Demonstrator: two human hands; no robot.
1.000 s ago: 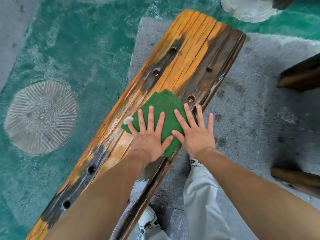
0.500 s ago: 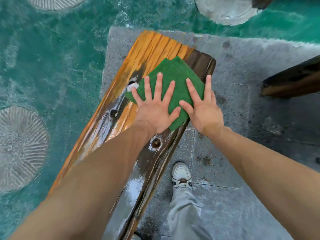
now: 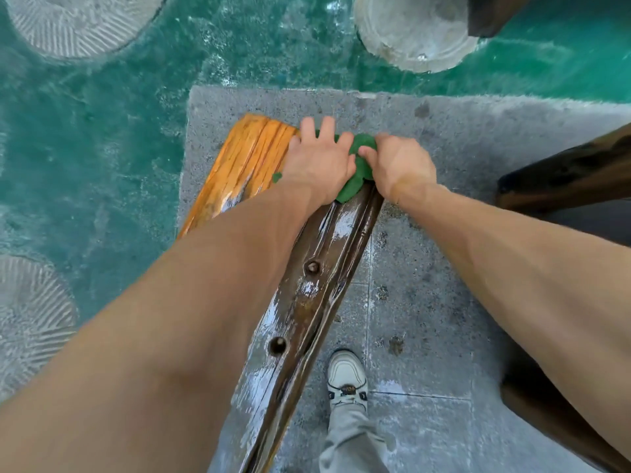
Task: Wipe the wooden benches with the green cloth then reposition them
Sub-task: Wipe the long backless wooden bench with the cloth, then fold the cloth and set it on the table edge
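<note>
Grey concrete slab (image 3: 444, 233) carries the wooden bench (image 3: 307, 285), wet and glossy. At its far end we see the green cloth (image 3: 358, 172) bunched up; left hand (image 3: 317, 165) pressing on it, right hand (image 3: 399, 165) apparently gripping it, fingers hidden. White shoe (image 3: 346, 373) beside bench.

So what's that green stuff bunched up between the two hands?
It is the cloth, crumpled between the left hand and right hand at the far end of the bench, as the head view shows.
</note>
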